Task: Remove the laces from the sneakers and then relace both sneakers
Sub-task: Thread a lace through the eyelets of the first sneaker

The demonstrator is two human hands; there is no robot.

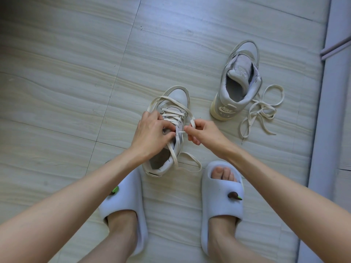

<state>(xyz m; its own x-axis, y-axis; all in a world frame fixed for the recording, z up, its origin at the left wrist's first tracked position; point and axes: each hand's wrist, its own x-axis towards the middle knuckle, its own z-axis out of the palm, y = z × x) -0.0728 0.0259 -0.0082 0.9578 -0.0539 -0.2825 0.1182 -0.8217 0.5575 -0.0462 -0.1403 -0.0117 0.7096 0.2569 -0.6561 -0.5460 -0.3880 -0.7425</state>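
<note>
Floor (66, 82) pale wood-grain tile, thin grout lines. Two light grey slides down front: left slide (129, 202) with green charm (115, 190), right slide (222, 202) with brown charm (234, 195), toes poking out. Light-coloured frame (326, 92) runs along right edge.

1. Pale grey floor tiles (66, 76): smooth stone-look surface with wavy beige veining and a soft sheen, divided by thin dark grout lines.
2. Light grey high-top sneaker with laces (177, 103): matt leather-like upper, off-white rubbery sole edge.
3. Unlaced light grey sneaker (240, 80): padded cloth lining, yellowed rubbery heel with raised lettering.
4. Loose cream flat shoelace (263, 111): woven cloth, matt.
5. White moulded slides (222, 188): smooth, matt foam-like plastic.
</note>
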